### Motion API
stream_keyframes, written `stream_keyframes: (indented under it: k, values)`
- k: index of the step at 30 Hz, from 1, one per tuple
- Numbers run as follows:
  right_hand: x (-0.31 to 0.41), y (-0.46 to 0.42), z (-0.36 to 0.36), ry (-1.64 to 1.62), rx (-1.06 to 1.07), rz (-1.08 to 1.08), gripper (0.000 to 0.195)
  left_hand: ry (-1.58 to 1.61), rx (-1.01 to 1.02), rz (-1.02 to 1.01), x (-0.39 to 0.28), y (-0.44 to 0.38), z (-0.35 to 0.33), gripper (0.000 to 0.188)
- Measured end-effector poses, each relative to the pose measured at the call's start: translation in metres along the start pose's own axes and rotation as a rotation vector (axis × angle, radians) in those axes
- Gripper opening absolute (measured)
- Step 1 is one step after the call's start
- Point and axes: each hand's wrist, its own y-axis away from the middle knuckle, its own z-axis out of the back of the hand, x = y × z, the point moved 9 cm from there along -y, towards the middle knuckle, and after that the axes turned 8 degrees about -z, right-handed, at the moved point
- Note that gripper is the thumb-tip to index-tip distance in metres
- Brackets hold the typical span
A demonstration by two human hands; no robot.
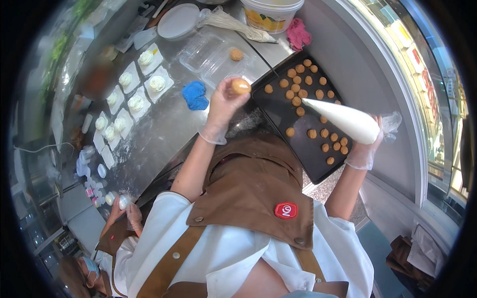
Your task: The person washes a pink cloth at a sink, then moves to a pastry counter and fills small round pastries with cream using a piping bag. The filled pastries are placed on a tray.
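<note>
My left hand (pixel 220 106), in a clear plastic glove, holds a small round cream puff shell (pixel 241 86) between thumb and fingers, its smooth, shiny side facing up. A full piping bag of white cream (pixel 341 118) is gripped at its twisted end by my gloved right hand (pixel 369 143). The bag's tip points left, over the black baking tray (pixel 274 108), apart from the shell in my left hand. Many browned puff shells (pixel 312 133) lie scattered on that tray. Left of it, another puff (pixel 236 54) sits in an open clear plastic container (pixel 203 56).
White cream swirls (pixel 157 83) on pale squares stand across the steel table (pixel 160 123). A crumpled blue cloth (pixel 195 95) lies near my left hand. Behind are a second piping bag (pixel 238 28), a white bucket (pixel 272 16) and a pink cloth (pixel 299 34). A co-worker's gloved hand (pixel 134 216) appears lower left.
</note>
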Motion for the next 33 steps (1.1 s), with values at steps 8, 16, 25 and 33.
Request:
stream_keyframes:
  k: [8,16,25,33]
  values:
    - [-0.017,0.002,0.038,-0.018,0.024,-0.083,0.046,-0.992,0.056,-0.179,0.031,-0.107,0.062,0.044]
    - [-0.024,0.026,0.052,-0.166,0.003,-0.079,0.050,-1.395,0.345,-0.101,0.035,-0.140,0.040,0.038]
    - [-0.037,0.036,0.061,-0.147,-0.053,-0.059,0.050,-1.498,0.280,-0.300,0.043,-0.146,0.035,0.054]
    - [0.004,0.053,0.110,-0.083,-0.418,0.209,0.046,-0.979,0.118,-0.299,-0.007,-0.102,0.008,0.039]
